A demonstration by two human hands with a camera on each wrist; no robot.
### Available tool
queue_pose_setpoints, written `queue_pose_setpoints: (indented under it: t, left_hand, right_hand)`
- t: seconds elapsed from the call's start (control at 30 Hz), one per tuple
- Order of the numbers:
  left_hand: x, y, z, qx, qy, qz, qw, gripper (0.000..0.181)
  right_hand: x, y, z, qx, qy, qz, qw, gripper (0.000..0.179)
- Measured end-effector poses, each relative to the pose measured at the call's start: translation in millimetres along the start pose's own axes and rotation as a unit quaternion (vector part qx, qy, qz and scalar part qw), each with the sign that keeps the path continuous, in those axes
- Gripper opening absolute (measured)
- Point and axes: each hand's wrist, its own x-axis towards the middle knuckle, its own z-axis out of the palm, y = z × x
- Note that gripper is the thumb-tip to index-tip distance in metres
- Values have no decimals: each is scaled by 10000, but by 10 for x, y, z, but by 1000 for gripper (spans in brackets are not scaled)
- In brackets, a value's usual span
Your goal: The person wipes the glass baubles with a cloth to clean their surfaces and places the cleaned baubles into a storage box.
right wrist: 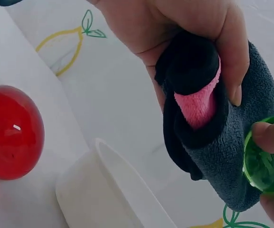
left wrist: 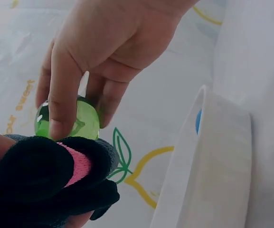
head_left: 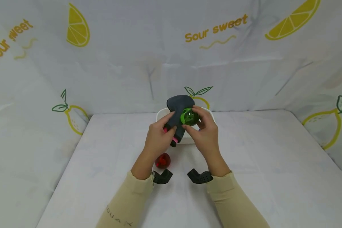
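Note:
My left hand (head_left: 158,135) grips a dark grey fuzzy sock (head_left: 179,106) with black edges and a pink band, its fingers in front and thumb on it. In the right wrist view the sock (right wrist: 222,137) looks folded, pink showing in its opening. My right hand (head_left: 206,136) pinches a transparent green ball (head_left: 190,116) between thumb and fingers, held against the sock's side. In the left wrist view the ball (left wrist: 87,118) sits just beyond the sock's far edge. Both things are above a white bin (head_left: 188,140).
A transparent red ball (head_left: 162,161) lies on the white tabletop (head_left: 262,177), beside my left wrist. Inside the bin a bit of something blue (left wrist: 198,121) shows. Behind the table stands a white cloth backdrop (head_left: 125,63) with lemon prints.

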Motion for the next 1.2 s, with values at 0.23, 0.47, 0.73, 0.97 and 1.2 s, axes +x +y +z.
queue_pose_setpoints:
  t: [0.23,0.47,0.73,0.97,1.2]
  left_hand:
    - [-7,-36,93,120,-85,293,9995,48]
    - [6,-75,150,449,-156,315,9984,52]
    - [50,-188,140,302,-73,-17,9995,53]
    - [84,-326,134,-252,-103,-575,9980,52]
    - [110,-314,96,-343,-157,-908,9952,52]
  right_hand:
    - [12,43,24,1523,984,1971,9635,58]
    - [3,102,51,2243,1154,2963,9212,54]
    - [8,85,40,2215,436,2886,9305,47]
    - [17,98,18,2165,-269,2942,9305,51]
    - [12,127,6,1153,-841,2008,9692,50]
